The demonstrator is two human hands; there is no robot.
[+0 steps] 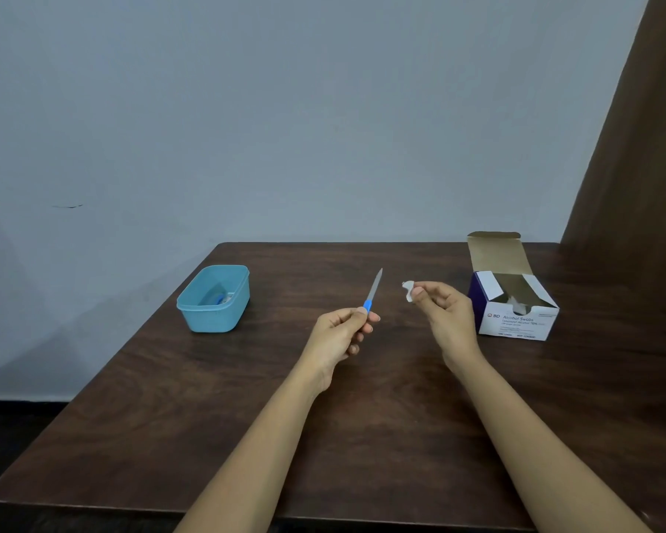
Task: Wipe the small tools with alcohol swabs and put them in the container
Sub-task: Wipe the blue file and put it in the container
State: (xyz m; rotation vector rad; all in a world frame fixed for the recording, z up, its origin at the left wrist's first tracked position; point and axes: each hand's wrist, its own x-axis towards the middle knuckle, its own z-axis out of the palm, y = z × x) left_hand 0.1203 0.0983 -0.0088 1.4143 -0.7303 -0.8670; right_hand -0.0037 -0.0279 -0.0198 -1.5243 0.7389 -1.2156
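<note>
My left hand (341,332) pinches the blue handle of a nail file (373,288), whose metal blade points up and away above the table's middle. To its right, my right hand (445,313) pinches a small white alcohol swab (409,289) between thumb and fingers; swab and file are apart. A light blue plastic container (193,303) stands at the left of the table with some small blue and white items inside.
An open box of alcohol swabs (516,321) stands at the right, lid flap up. The dark wooden table (247,417) meets a pale wall behind; a brown curtain (639,186) hangs at the far right.
</note>
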